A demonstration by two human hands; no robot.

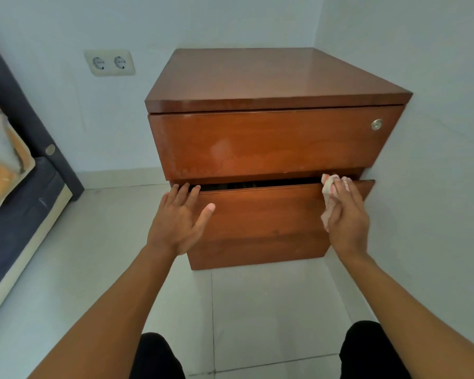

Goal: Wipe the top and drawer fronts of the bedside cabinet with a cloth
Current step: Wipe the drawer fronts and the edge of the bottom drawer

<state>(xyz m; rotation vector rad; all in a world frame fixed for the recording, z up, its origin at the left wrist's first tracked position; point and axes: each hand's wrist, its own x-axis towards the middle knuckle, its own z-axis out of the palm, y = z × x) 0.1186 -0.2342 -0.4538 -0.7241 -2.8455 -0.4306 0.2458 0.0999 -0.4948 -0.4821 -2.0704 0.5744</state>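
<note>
Head view, glossy brown cabinet (274,77), lower drawer (263,214) ajar

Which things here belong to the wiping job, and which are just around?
Job: brown wooden bedside cabinet; its lower drawer, pulled slightly open; pale crumpled cloth in the right hand; left hand on the drawer edge.
Around: white double wall socket; dark blue bed.

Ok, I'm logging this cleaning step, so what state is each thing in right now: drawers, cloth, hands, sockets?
Upper drawer: shut, front blotchy.
Lower drawer: pulled partly open.
Cabinet top: bare.
Cloth: bunched, pressed on the lower drawer's top right edge.
Right hand: closed on the cloth.
Left hand: open, fingers hooked over the lower drawer's top left edge.
Wall sockets: nothing plugged in.
</note>
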